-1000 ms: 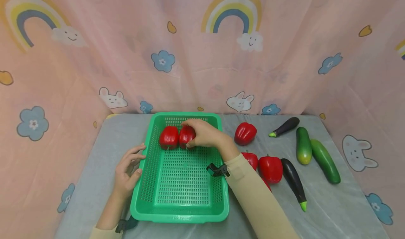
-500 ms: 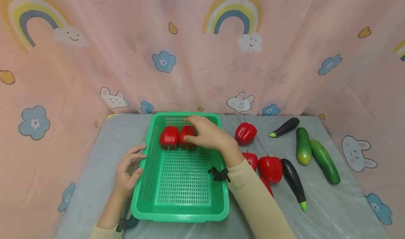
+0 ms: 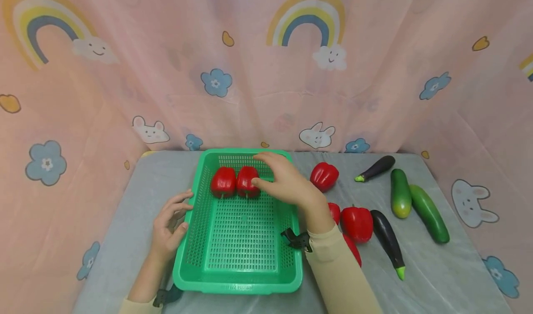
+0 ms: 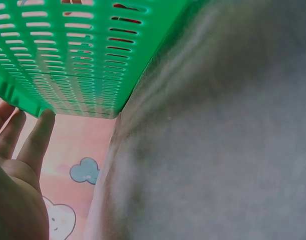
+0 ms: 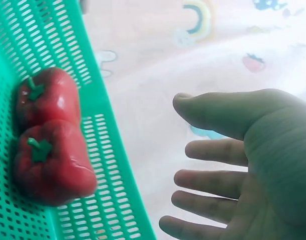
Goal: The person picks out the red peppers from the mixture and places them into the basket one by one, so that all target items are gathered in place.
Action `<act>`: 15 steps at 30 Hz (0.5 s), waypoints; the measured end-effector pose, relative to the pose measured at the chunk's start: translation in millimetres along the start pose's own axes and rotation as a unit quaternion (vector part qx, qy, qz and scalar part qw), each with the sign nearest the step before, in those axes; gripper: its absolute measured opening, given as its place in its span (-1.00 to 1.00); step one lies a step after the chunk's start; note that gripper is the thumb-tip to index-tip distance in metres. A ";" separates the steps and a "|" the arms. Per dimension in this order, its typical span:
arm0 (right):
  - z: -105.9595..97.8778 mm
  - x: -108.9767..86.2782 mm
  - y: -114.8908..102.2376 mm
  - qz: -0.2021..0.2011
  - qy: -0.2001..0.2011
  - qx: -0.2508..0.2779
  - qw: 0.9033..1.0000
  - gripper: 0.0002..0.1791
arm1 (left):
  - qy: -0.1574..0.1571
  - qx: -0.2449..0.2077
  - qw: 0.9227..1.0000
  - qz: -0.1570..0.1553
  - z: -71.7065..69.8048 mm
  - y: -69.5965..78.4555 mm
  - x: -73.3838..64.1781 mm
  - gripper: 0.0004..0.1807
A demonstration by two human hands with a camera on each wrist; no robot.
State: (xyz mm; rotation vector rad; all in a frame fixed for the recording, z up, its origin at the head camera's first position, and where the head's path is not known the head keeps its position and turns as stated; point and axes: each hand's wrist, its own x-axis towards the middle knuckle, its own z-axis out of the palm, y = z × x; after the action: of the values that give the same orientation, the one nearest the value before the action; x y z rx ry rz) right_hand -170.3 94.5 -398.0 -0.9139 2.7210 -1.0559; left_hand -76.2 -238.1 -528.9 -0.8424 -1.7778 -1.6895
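Two red bell peppers, a left one (image 3: 223,182) and a right one (image 3: 247,180), lie side by side at the far end of a green perforated basket (image 3: 241,244). In the right wrist view their green stems show. My right hand (image 3: 287,182) hovers over the basket's right side with fingers spread and nothing in them; the thumb tip overlaps the right pepper in the head view, but the right wrist view shows the hand (image 5: 243,175) apart from it. At the basket's left rim, my left hand (image 3: 167,226) rests its extended fingertips (image 4: 38,135) against the edge.
Right of the basket lie several more red peppers (image 3: 357,224), one (image 3: 324,176) further back, others partly behind the right sleeve. Two eggplants (image 3: 388,237) and two green cucumber-like vegetables (image 3: 429,212) lie farther right. A pink patterned curtain (image 3: 258,73) hangs behind the grey-covered table (image 3: 437,277).
My right hand has let go of the right pepper and drawn away to the right, its fingers opening. The pepper stays beside the other one. My left hand has not moved.
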 end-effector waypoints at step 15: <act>-17.2 -36.9 6.3 0.010 0.095 0.033 0.995 -0.28 | 0.001 -0.002 1.000 0.010 -0.2 -3.4 -1.6 -0.67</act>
State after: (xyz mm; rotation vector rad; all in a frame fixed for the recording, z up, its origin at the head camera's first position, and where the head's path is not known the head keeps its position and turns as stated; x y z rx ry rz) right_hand -148.1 128.9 -393.9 -0.8129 2.8176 -1.2818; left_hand -77.7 -238.5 -532.3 -0.8576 -1.7599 -1.6818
